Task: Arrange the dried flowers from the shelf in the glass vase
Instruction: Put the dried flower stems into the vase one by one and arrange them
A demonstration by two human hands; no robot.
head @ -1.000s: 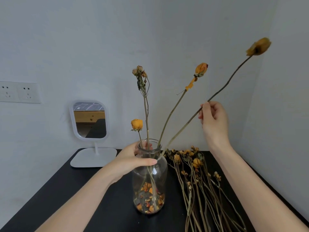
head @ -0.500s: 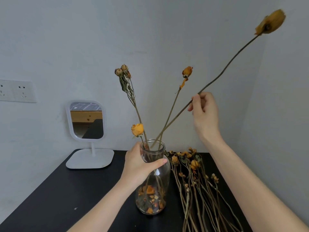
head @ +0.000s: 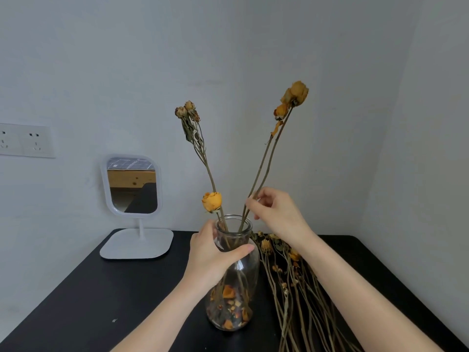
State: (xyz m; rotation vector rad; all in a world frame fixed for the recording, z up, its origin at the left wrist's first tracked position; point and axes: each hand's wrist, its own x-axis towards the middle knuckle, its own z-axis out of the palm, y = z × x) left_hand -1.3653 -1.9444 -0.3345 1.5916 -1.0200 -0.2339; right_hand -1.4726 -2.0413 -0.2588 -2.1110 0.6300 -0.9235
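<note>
- Now the clear glass vase (head: 234, 280) stands upright on the black table (head: 88, 301), near the middle, with dry orange petals at its bottom.
- The left hand (head: 215, 260) is wrapped around the neck of the vase, fingers closed on the glass.
- The right hand (head: 276, 214) pinches the long thin stem of a dried yellow flower (head: 298, 91) just above the vase mouth; this stem stands in the vase, leaning right.
- Other dried stems stand in the vase too, among them a short orange rose (head: 212, 201) on the left.
- A bundle of dried flowers (head: 291, 275) lies on the table, just right of the vase.
- A white standing mirror (head: 132, 185) is far left, by the wall.
</note>
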